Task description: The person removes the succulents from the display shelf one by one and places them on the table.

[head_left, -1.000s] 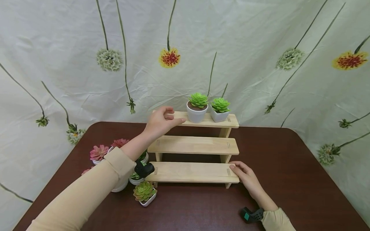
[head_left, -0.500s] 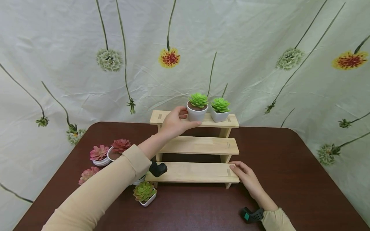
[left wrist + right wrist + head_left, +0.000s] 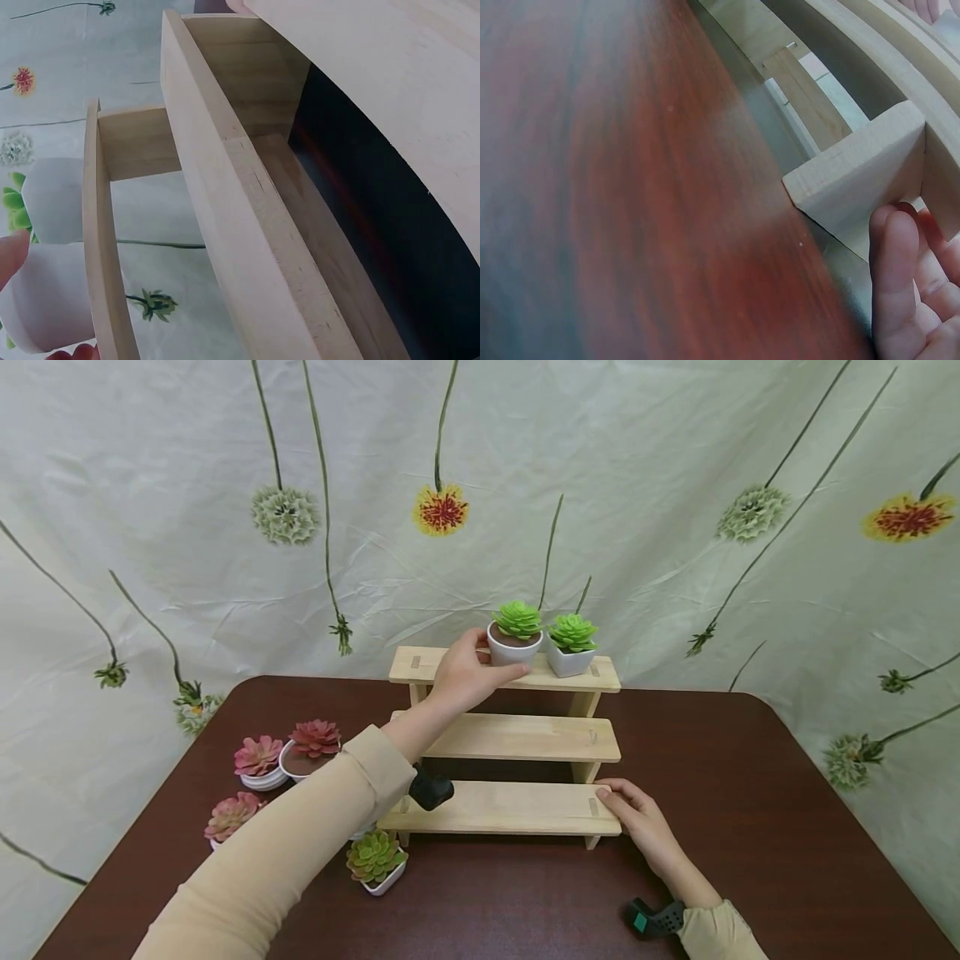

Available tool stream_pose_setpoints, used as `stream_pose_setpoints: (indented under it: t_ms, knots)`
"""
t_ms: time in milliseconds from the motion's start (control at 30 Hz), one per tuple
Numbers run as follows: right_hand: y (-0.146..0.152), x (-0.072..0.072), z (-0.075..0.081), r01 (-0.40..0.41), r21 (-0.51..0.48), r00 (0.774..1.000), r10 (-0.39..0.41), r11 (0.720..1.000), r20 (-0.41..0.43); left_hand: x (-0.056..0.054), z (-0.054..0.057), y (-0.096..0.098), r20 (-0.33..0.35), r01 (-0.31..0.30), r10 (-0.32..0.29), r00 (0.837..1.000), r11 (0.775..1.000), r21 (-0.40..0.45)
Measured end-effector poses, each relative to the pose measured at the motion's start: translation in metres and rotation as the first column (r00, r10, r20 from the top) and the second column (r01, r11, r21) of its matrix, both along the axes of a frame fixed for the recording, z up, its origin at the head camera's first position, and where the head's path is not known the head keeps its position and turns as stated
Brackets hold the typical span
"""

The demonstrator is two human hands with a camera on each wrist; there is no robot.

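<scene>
My left hand [image 3: 467, 678] holds a round white pot with a bright green succulent [image 3: 514, 652] on the top shelf of a three-step wooden plant stand [image 3: 495, 739]. Its thumb lies across the pot's front, the fingers at its left side. Beside it on that shelf sits a square white pot with a green succulent [image 3: 571, 660]. In the left wrist view, a thumb and fingertips frame the round pot [image 3: 52, 296]. My right hand [image 3: 643, 828] grips the right end of the bottom shelf, thumb on top; the right wrist view has its fingers [image 3: 895, 262] by the leg.
Several potted succulents stand left of the stand on the dark wood table [image 3: 750, 793], partly behind my left sleeve: pink ones [image 3: 258, 756], a dark red one [image 3: 315, 738] and a green one in a square pot [image 3: 377, 858]. A flower-printed cloth [image 3: 637, 485] hangs behind.
My left hand has moved right along the top shelf and taken hold of the round pot, which has shifted very slightly right. The right hand stays put.
</scene>
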State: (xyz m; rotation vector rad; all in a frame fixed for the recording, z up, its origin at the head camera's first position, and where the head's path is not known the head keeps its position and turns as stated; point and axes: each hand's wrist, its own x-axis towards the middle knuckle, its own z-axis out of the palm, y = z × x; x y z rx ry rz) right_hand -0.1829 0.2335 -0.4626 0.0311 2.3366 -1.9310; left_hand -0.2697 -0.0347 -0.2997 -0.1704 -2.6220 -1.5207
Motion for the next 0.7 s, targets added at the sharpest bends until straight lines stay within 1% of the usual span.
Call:
stream_pose_setpoints:
  t_ms: [133, 400, 533, 700]
  knots:
    - [-0.0004, 0.0000, 0.0001, 0.001, 0.002, 1.000, -0.001, 1.000, 0.000, -0.0029, -0.0001, 0.0007, -0.002, -0.012, 0.012, 1.000, 1.000, -0.005]
    - [-0.0001, 0.0004, -0.0001, 0.000, 0.003, 1.000, 0.000, 1.000, 0.002, -0.0068, -0.0004, 0.0011, -0.023, -0.009, 0.009, 1.000, 1.000, -0.009]
    - [0.0000, 0.0003, 0.0001, -0.002, 0.003, 1.000, 0.002, 1.000, 0.003, -0.0067, -0.0022, -0.0002, -0.033, -0.016, 0.015, 0.999, 1.000, -0.004]
    - [0.0000, 0.0000, 0.0001, -0.005, 0.006, 1.000, 0.005, 1.000, -0.003, -0.0047, -0.0062, -0.0035, -0.063, 0.000, 0.001, 0.998, 1.000, 0.015]
